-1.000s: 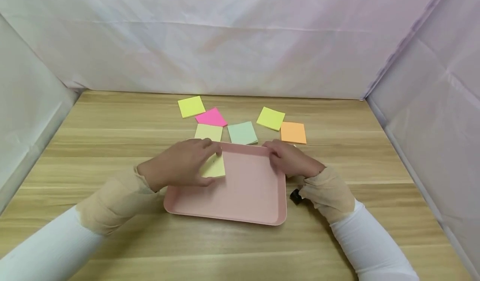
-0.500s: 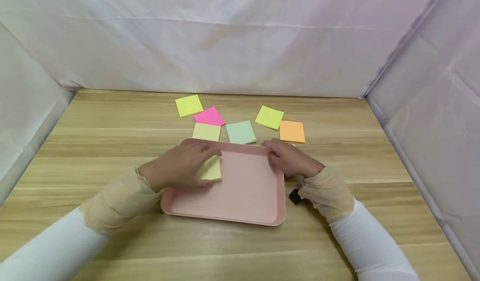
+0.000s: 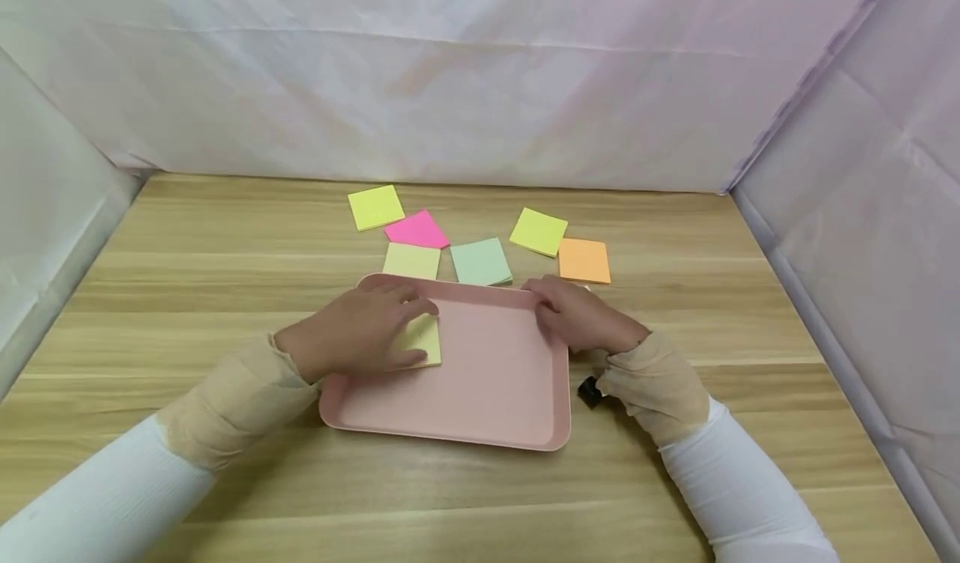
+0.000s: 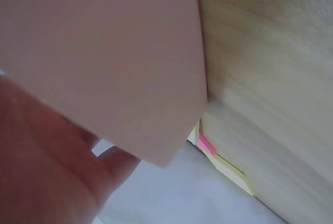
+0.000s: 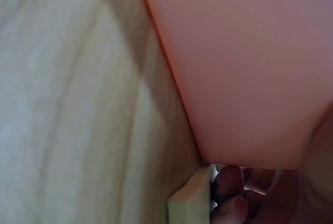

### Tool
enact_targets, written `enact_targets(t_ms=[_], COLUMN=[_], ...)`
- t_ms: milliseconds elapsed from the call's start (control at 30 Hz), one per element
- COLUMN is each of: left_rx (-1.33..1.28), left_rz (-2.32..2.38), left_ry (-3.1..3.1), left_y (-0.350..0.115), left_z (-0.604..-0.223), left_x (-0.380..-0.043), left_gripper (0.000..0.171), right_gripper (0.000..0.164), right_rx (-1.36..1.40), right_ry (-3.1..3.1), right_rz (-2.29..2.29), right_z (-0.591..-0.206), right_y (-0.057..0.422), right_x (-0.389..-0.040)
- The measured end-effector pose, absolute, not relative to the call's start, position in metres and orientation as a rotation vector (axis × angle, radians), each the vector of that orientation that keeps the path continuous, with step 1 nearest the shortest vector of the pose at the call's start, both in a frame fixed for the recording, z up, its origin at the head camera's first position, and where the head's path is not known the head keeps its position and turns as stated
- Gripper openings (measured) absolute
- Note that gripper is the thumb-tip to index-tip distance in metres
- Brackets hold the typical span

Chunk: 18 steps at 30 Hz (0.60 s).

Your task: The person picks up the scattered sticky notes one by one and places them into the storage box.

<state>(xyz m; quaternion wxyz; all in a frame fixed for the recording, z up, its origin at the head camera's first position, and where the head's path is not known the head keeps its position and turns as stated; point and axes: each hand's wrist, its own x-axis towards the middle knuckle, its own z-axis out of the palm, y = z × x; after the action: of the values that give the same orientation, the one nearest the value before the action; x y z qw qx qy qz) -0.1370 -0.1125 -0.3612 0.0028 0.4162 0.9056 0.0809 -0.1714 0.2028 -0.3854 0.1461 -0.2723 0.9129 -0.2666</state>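
Note:
A pink tray (image 3: 491, 396) sits on the wooden table. Inside its far left part lies a pale yellow sticky note pad (image 3: 426, 338), partly covered by my left hand (image 3: 352, 329). That hand's fingers spread over the pad, with the thumb lying across its near edge. My right hand (image 3: 581, 317) grips the tray's far right corner, thumb inside the rim and fingers outside. In the right wrist view, curled fingers (image 5: 234, 198) show beside the tray's wall, close to a sticky note pad (image 5: 190, 198). The left wrist view shows mostly the tray's outer wall (image 4: 114, 68).
Beyond the tray lie more sticky note pads: yellow (image 3: 377, 207), pink (image 3: 417, 229), pale yellow (image 3: 412, 259), mint green (image 3: 482, 261), yellow-green (image 3: 538, 231) and orange (image 3: 584, 260). A small black object (image 3: 589, 392) shows by the right wrist. White cloth (image 3: 450, 87) encloses the table.
The pale yellow pad has come slightly lower and nearer in the tray. My left thumb has moved from below its near edge to on top of it. The right hand keeps its grip.

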Motion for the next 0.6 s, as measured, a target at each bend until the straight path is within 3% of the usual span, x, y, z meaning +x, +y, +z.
enact_targets(t_ms=[167, 600], left_rx=[1.262, 1.201], left_rz=[0.298, 0.478], left_ry=[2.849, 3.023], left_y=[-0.117, -0.142], left_z=[-0.358, -0.359], left_x=[-0.143, -0.157], left_gripper=[0.032, 0.018], right_gripper=[0.027, 0.028], right_rx=[-0.773, -0.755], right_ry=[2.619, 2.621], right_rz=[-0.783, -0.771], right_z=[-0.386, -0.387], right_y=[0.204, 0.203], right_x=[-0.171, -0.173])
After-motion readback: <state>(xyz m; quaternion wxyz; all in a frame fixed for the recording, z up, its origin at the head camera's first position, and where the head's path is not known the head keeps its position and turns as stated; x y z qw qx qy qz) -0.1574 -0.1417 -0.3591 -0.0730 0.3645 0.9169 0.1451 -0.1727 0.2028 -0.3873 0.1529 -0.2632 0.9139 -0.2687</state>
